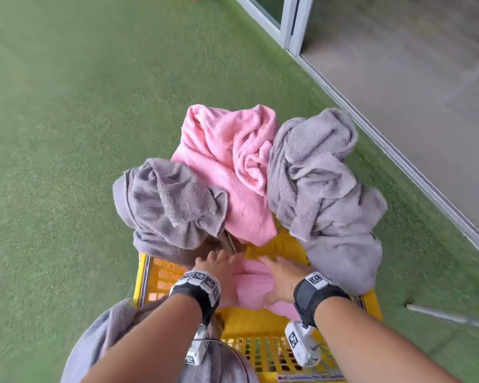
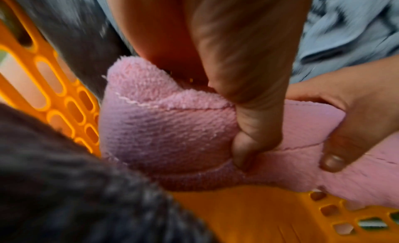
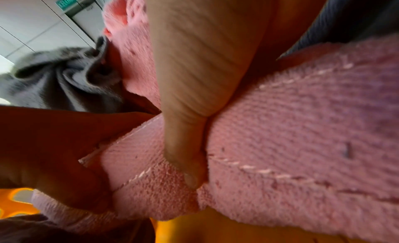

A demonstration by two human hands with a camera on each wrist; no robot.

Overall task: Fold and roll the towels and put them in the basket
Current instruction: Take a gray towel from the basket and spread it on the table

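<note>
1. Head view: the yellow basket (image 1: 262, 324) stands on green turf (image 1: 53, 134). Inside lies a rolled pink towel (image 1: 253, 288), its long axis running left to right. The left hand (image 1: 219, 265) and right hand (image 1: 284, 280) clasp it. A loose pink towel (image 1: 233, 167) and grey towels (image 1: 321, 189) drape over the far rim.
2. Left wrist view: the left hand's thumb (image 2: 248, 144) digs into the roll beside the basket's slotted wall (image 2: 64, 100).
3. Right wrist view: the right hand's thumb (image 3: 185, 153) presses the roll.
</note>
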